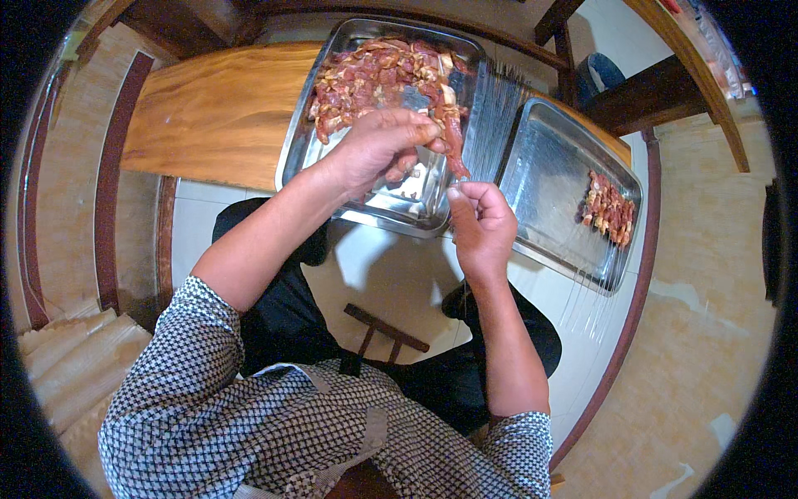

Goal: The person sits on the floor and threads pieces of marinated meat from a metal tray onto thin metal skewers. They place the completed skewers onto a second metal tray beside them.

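Observation:
Above the large steel tray point(293, 140), a strip of raw meat point(453, 134) stretches between my hands, threaded on a thin skewer that is mostly hidden. My left hand point(389, 146) pinches the meat along its side with thumb and forefinger. Just below the meat's lower end, my right hand point(483, 224) grips the skewer with thumb and curled fingers. A heap of raw meat pieces point(374, 78) fills the far part of the tray. Beside it lies a bundle of bare thin skewers point(495, 125).
A second steel tray point(542, 181) at the right holds several loaded meat skewers point(608, 209), their bare ends jutting over its near rim. Both trays rest on a wooden bench point(212, 112). A wooden beam point(648, 93) stands at the far right. My knees are under the bench's near edge.

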